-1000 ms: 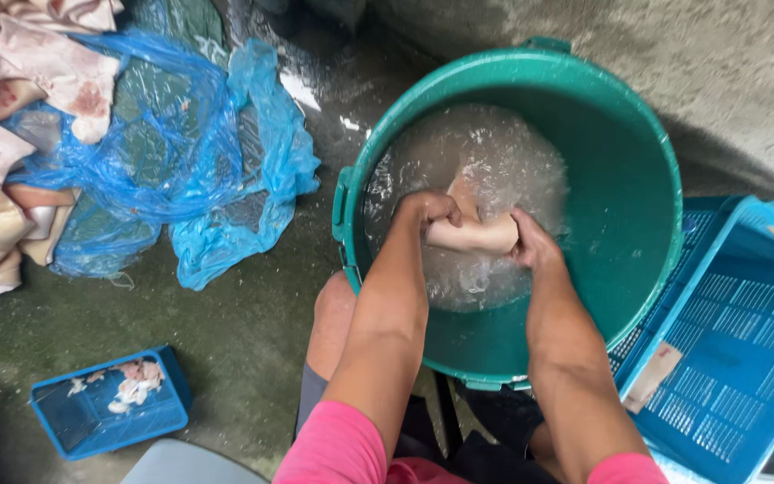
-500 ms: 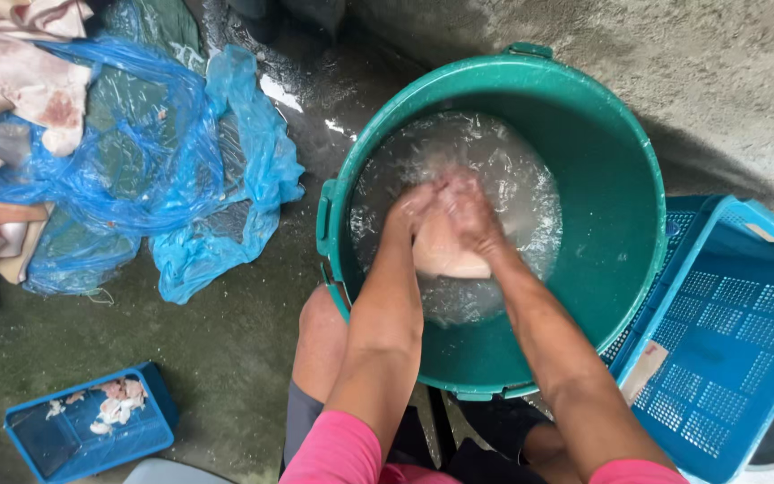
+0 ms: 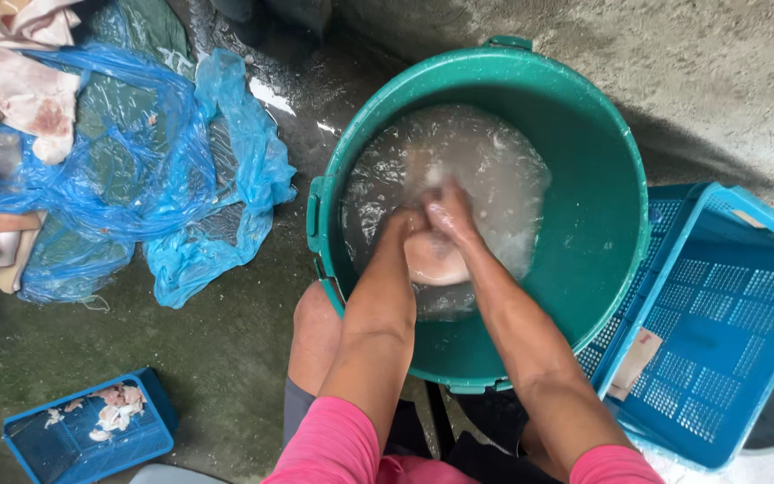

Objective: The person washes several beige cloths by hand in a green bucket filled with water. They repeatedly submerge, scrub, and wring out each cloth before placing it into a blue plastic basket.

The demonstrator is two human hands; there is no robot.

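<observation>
Both my hands are down in a large teal bucket [image 3: 615,179] of cloudy, foamy water. My left hand [image 3: 402,224] and my right hand [image 3: 448,213] are pressed close together around a pale pinkish slab of raw meat or skin [image 3: 434,260], half under the water. The fingers of both hands are partly hidden by foam. My forearms reach in from the bottom of the view, with pink sleeves at the elbows.
A blue slotted crate [image 3: 718,332] leans against the bucket on the right. Crumpled blue plastic sheeting [image 3: 136,179] lies at left with pale slabs of meat [image 3: 20,81] on it. A small blue basket [image 3: 82,435] with scraps sits bottom left. The concrete floor is wet.
My hands, apart along the piece a second ago, have come together over it and shifted slightly left in the bucket. The water is churned up.
</observation>
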